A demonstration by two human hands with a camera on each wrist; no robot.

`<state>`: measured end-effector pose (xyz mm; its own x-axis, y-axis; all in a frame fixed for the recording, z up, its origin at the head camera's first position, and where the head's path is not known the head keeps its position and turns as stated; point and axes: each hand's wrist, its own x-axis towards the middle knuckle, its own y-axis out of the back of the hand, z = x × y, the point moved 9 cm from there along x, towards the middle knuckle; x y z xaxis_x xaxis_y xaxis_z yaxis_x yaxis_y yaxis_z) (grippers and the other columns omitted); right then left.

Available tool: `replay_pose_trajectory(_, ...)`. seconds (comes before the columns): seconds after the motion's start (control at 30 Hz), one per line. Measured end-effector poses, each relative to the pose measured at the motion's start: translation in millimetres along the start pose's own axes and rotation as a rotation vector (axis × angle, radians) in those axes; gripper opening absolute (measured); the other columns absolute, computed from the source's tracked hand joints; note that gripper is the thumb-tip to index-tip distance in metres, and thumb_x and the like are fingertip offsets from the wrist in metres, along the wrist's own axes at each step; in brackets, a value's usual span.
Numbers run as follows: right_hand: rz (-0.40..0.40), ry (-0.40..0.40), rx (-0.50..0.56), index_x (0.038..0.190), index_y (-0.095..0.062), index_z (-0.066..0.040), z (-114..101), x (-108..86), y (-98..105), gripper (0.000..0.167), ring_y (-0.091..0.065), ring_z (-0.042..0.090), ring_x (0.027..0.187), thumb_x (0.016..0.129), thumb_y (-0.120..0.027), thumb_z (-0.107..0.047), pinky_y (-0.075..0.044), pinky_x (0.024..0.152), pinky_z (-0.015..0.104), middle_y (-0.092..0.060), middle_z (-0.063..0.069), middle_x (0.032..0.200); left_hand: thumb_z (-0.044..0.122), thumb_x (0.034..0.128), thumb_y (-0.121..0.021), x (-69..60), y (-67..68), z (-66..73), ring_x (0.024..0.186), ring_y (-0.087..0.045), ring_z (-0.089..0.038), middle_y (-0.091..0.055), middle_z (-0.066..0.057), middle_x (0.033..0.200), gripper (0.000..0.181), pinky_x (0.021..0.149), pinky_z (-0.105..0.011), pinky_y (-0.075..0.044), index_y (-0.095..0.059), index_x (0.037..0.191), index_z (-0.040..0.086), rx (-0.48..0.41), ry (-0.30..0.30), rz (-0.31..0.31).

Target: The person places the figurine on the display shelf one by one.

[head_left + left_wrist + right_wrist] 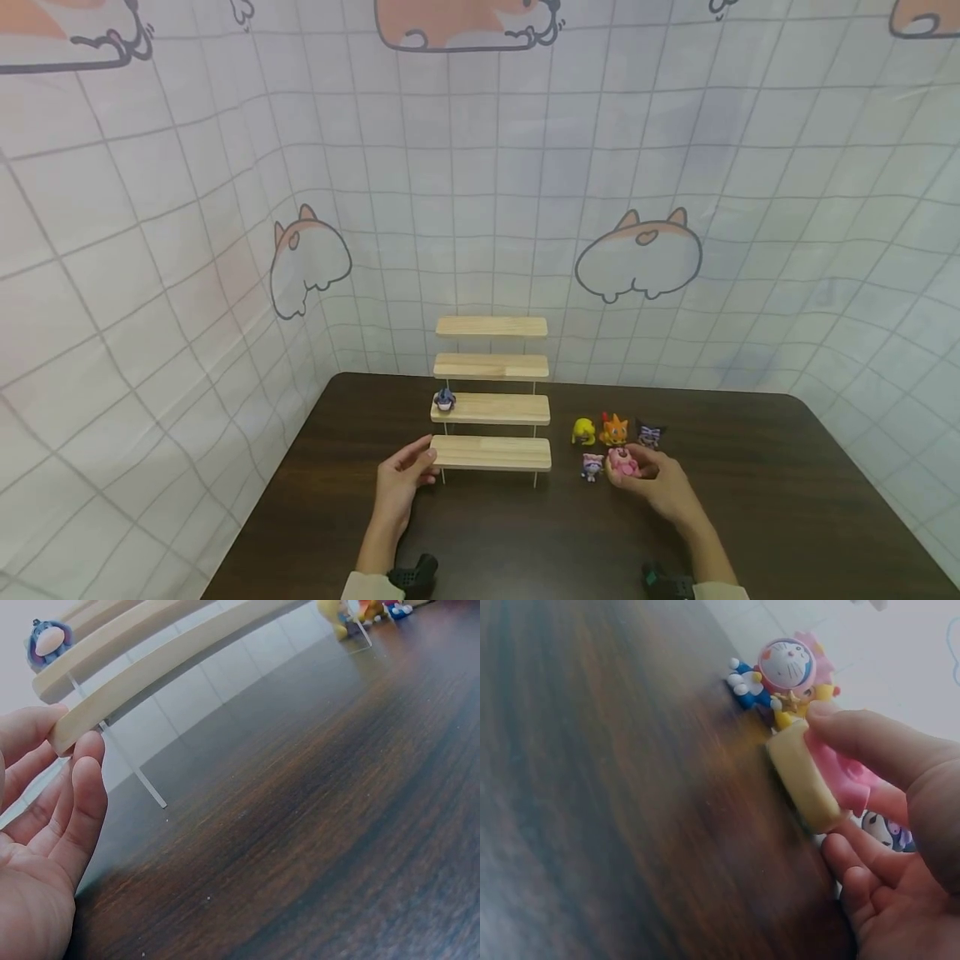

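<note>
A stepped wooden display stand (491,452) has several pale boards on thin legs. My left hand (401,483) pinches the left end of its lowest board, thumb above and fingertips beneath in the left wrist view. A blue figurine (444,400) sits at the left end of the second board up. To the right of the stand, my right hand (663,487) holds a pink figurine (622,462) between thumb and fingers. Its cream base (804,776) shows in the right wrist view; whether it touches the table cannot be told. Close by stands a blue-and-white figurine with a pink hood (592,467).
Behind the pink figurine stand a yellow figurine (583,432), an orange one (613,430) and a dark purple one (649,435). The dark wooden table (525,542) ends at a white gridded curtain (495,208) with dog drawings.
</note>
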<state>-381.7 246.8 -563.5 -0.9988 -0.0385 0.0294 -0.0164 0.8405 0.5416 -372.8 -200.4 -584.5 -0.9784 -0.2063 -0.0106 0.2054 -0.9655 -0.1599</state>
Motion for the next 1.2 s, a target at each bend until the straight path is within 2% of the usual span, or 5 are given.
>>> replay_pose_trajectory(0.13, 0.028, -0.013, 0.011, 0.141, -0.058, -0.001, 0.8, 0.1, 1.4, 0.07, -0.063, 0.019, 0.095, 0.084, -0.086, -0.03, -0.053, 0.07, 0.023, -0.066, 0.021, 0.129, 0.023, 0.0921, -0.078, -0.1, 0.2, -0.1, 0.076, -0.071, -0.013, -0.074, -0.003, 0.096, 0.045, 0.069, -0.026, -0.061, -0.069, 0.13, 0.002, 0.018, 0.017, 0.011)
replay_pose_trajectory(0.4, 0.086, -0.004, 0.014, 0.139, -0.061, -0.004, 0.5, -0.5, 8.6, 0.069, -0.068, 0.023, 0.099, 0.082, -0.087, -0.033, -0.055, 0.071, 0.023, -0.063, 0.024, 0.134, 0.021, 0.0937, -0.076, -2.9, -0.4, 1.2, 0.076, -0.07, -0.013, -0.074, -0.002, 0.097, 0.044, 0.069, -0.025, -0.061, -0.067, 0.132, 0.001, 0.025, 0.021, 0.006)
replay_pose_trajectory(0.67, 0.1, -0.007, 0.026, 0.141, -0.059, -0.005, -0.1, 1.6, 14.8, 0.073, -0.067, 0.02, 0.099, 0.081, -0.088, -0.037, -0.055, 0.071, 0.023, -0.059, 0.024, 0.135, 0.022, 0.093, -0.077, -0.5, -0.1, 0.8, 0.076, -0.07, -0.013, -0.073, -0.002, 0.095, 0.045, 0.069, -0.026, -0.061, -0.068, 0.131, 0.001, 0.016, 0.019, 0.011)
replay_pose_trajectory(0.97, 0.106, 0.0, -0.008, 0.14, -0.06, -0.006, -9.8, 0.6, 20.7, 0.074, -0.066, 0.02, 0.099, 0.082, -0.087, -0.042, -0.054, 0.071, 0.024, -0.063, 0.022, 0.132, 0.021, 0.0919, -0.078, -0.1, 0.9, -1.6, 0.076, -0.071, -0.014, -0.074, -0.004, 0.097, 0.042, 0.069, -0.027, -0.062, -0.07, 0.129, 0.003, 0.003, 0.038, 0.03)
replay_pose_trajectory(1.2, 0.12, 0.018, -0.012, 0.14, -0.06, -0.007, -19.1, -1.6, 25.6, 0.072, -0.066, 0.02, 0.099, 0.082, -0.086, -0.041, -0.054, 0.072, 0.025, -0.063, 0.021, 0.131, 0.022, 0.0911, -0.079, 1.0, -0.5, -0.2, 0.077, -0.071, -0.014, -0.073, -0.002, 0.098, 0.044, 0.07, -0.026, -0.062, -0.069, 0.13, 0.004, 0.021, 0.026, 0.02)
